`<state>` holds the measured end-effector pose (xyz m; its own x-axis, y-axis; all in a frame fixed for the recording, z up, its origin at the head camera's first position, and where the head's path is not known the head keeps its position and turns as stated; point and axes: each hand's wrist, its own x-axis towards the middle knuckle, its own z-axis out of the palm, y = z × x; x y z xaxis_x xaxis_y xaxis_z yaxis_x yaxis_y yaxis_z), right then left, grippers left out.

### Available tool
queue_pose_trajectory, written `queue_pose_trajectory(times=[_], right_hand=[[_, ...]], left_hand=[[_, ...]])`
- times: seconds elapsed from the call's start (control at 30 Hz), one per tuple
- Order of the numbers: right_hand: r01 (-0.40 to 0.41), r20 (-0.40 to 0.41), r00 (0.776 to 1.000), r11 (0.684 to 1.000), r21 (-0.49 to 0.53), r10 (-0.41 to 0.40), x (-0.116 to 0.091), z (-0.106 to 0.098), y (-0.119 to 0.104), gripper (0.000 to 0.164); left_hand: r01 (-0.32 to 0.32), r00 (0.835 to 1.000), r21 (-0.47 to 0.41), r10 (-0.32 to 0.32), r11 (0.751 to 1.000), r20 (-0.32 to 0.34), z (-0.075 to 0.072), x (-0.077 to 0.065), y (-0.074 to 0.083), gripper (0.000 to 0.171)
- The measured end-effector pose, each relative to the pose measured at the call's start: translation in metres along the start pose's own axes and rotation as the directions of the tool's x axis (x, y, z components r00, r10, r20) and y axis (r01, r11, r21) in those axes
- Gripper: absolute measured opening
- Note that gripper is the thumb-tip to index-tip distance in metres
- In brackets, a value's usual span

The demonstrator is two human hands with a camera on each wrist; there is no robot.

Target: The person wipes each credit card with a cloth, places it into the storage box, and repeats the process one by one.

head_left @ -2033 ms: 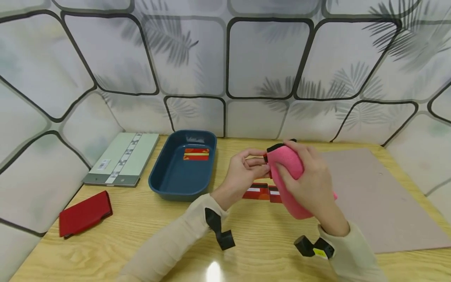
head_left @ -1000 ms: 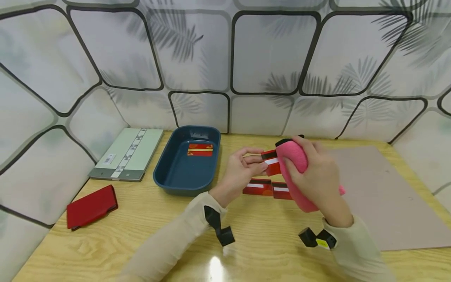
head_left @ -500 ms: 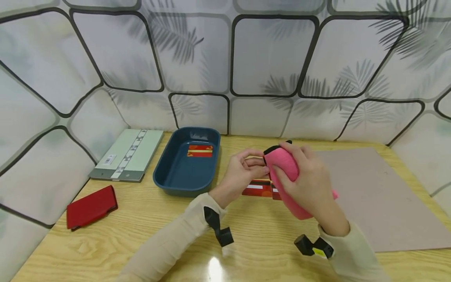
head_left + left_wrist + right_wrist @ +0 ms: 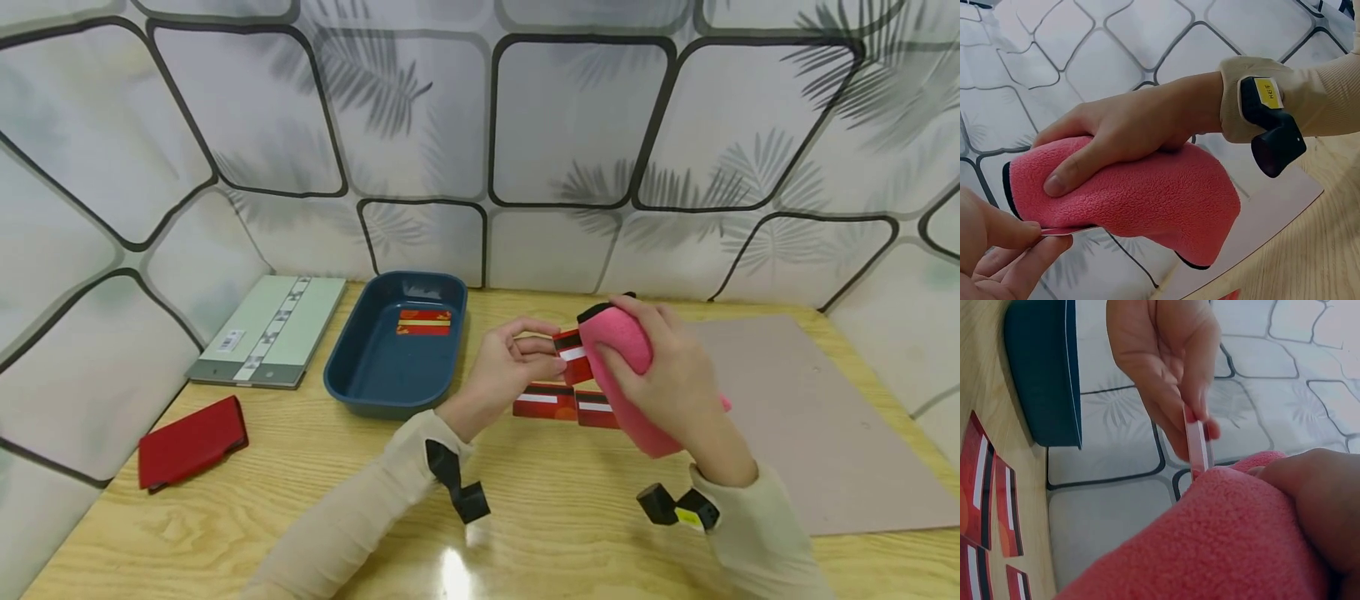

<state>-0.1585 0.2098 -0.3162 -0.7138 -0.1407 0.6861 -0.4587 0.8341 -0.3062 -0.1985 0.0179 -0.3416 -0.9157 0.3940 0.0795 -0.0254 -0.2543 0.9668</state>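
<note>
Card (image 4: 573, 357): sitting in the air above the table (image 4: 555, 517), its left edge being pinched between thumb and fingers of the left hand (image 4: 510, 367); right part disappearing under the cloth (image 4: 637, 421).

Cloth: the right hand (image 4: 671, 375) is gripping it, thumb lying along the near face. The right wrist view is showing the card nearly edge-on, running into the fold.

Change: half a second ago the cloth was hiding nearly all of the card; now it is sitting further right and the dark stripe and white strip are showing again. A second ago they were showing too. Reading: the cloth is going back and forth, so wiping is probably under way, this card not yet finished.

Below: two cards (image 4: 545, 402) (image 4: 597, 409) are lying side by side on the table; the right wrist view is showing four there.

Further out: the tray (image 4: 382, 387) is standing to the left, another card (image 4: 423, 322) lying inside. A red wallet (image 4: 193, 442) and green folder (image 4: 270, 333) are lying beyond it; a grey board (image 4: 825, 417) is lying right of the cloth.
</note>
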Motion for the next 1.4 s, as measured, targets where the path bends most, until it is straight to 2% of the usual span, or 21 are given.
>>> queue_pose_trajectory(times=[0.4,0.67,0.8,1.07,1.23,1.4], right_hand=[[-0.042,-0.005,0.999,0.996,-0.082,0.042,0.002,-0.001,0.012,0.051],[0.026,-0.01,1.0,0.993,-0.113,-0.028,-0.003,0.008,0.005,0.051],[0.059,-0.003,0.998,0.993,-0.104,-0.06,-0.004,0.01,-0.003,0.053],[0.096,0.007,0.995,0.993,-0.071,-0.096,-0.007,0.009,-0.014,0.055],[0.081,0.008,0.997,0.996,-0.043,-0.081,-0.006,0.01,-0.014,0.057],[0.023,0.004,1.0,0.998,-0.051,-0.023,-0.003,0.005,-0.006,0.057]], left_hand=[[-0.013,1.0,0.029,0.012,1.0,0.014,-0.004,0.0,-0.002,0.035],[0.005,1.0,0.021,-0.005,1.0,0.02,-0.007,-0.001,-0.003,0.036],[0.011,1.0,0.033,-0.011,0.999,0.012,-0.006,-0.001,-0.003,0.036],[0.01,0.999,0.012,-0.011,1.0,0.039,-0.003,0.002,-0.003,0.036],[0.02,0.999,0.0,-0.02,1.0,0.028,-0.004,0.001,-0.003,0.036],[0.023,1.0,-0.015,-0.022,1.0,0.013,-0.005,-0.001,-0.001,0.037]])
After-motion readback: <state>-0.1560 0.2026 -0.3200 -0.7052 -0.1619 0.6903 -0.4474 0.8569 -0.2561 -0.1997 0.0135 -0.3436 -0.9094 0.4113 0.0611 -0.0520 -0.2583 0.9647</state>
